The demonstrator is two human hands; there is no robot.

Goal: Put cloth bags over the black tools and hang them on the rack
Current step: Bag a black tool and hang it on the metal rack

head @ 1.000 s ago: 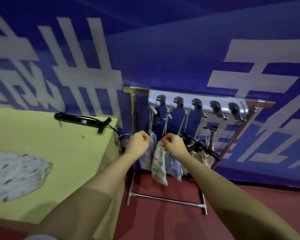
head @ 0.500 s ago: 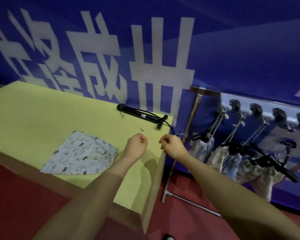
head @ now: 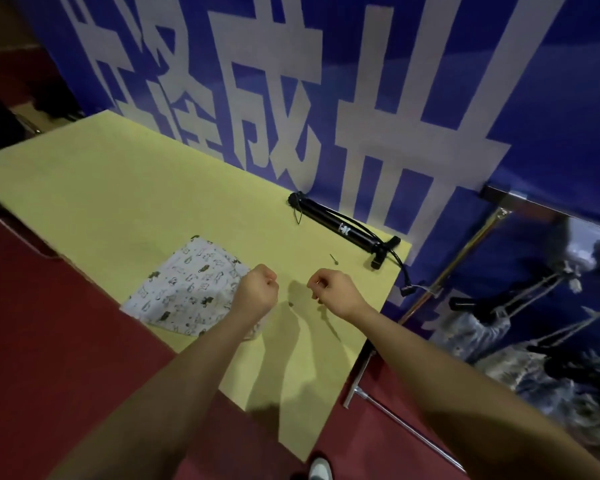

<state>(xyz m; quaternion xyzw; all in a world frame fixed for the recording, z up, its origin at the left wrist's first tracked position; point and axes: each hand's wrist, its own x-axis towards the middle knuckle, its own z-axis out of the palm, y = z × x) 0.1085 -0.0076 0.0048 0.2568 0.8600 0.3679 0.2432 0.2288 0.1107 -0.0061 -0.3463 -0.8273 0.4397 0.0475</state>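
While fisted, left hand overlaps cloth bag, black tool beyond

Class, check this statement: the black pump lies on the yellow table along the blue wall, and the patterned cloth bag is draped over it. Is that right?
Not quite. In the head view the black pump does lie on the yellow table along the blue wall, but the patterned cloth bag is not draped over it. It lies flat on the table, apart from the pump, partly behind the left hand.
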